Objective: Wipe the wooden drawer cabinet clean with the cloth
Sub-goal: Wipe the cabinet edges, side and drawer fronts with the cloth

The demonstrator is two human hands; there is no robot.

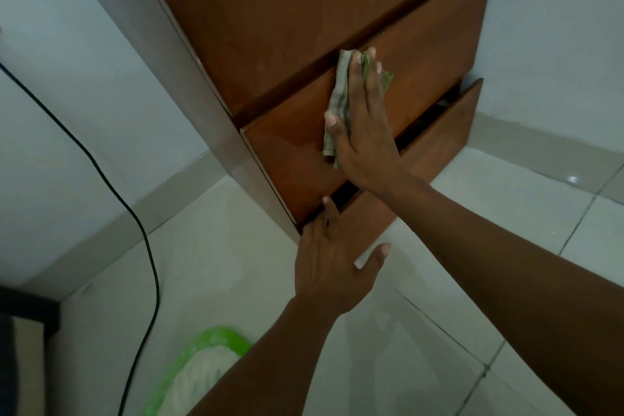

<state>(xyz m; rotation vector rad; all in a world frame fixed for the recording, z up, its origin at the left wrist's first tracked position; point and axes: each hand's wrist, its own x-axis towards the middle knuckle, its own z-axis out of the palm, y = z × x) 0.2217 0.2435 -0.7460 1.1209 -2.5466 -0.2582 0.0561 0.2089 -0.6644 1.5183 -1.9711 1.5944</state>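
The wooden drawer cabinet [270,27] stands against the wall, seen from above. Its middle drawer front [435,44] and the bottom drawer [449,125] are pulled slightly out. My right hand [363,132] lies flat on the middle drawer front and presses a folded green-grey cloth [341,91] against the wood. My left hand [332,260] rests on the lower left corner of the cabinet, fingers at the gap under the middle drawer, thumb spread out to the right. It holds nothing.
A black cable [101,172] hangs down the left wall to the tiled floor [506,280]. A green mat [199,371] with a pale centre lies at the bottom. A dark piece of furniture [23,331] sits at the left edge.
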